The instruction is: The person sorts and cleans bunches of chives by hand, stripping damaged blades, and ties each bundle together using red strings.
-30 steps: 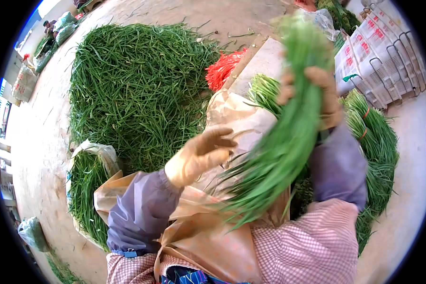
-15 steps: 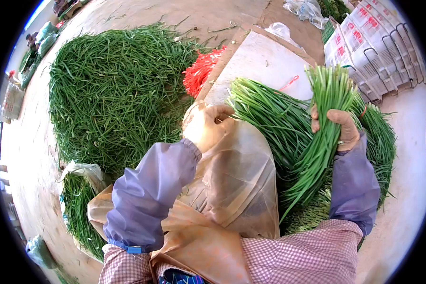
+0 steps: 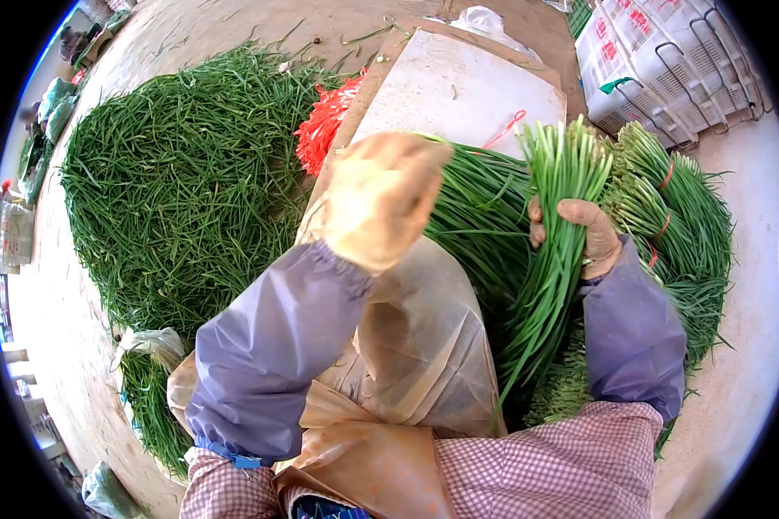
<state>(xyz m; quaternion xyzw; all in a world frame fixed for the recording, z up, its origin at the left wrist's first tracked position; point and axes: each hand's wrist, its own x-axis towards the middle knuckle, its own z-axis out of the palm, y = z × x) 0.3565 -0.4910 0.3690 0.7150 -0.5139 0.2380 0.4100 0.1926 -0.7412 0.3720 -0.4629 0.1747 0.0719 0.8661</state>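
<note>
My right hand (image 3: 590, 238), in a tan glove, is wrapped round a bunch of green stalks (image 3: 558, 195), pale cut ends up and leaves hanging down. Beside it, more loose stalks (image 3: 480, 203) lie over my lap and the white board (image 3: 459, 82). My left hand (image 3: 385, 195), gloved too, is over the near end of the board at the pale ends of those loose stalks. Its fingers are curled and turned away, and what they hold, if anything, is hidden. A red tie (image 3: 504, 130) rests on the board.
A big heap of loose greens (image 3: 182, 190) covers the floor at left, with red ties (image 3: 325, 125) between it and the board. Tied bunches (image 3: 684, 225) lie at right, below stacked white crates (image 3: 658, 65). A filled bag (image 3: 151, 406) stands at lower left.
My right hand has brought the bunch over from the upper middle and down to the right, upright. My left hand has gone from spread to curled and risen towards the board. The view has shifted.
</note>
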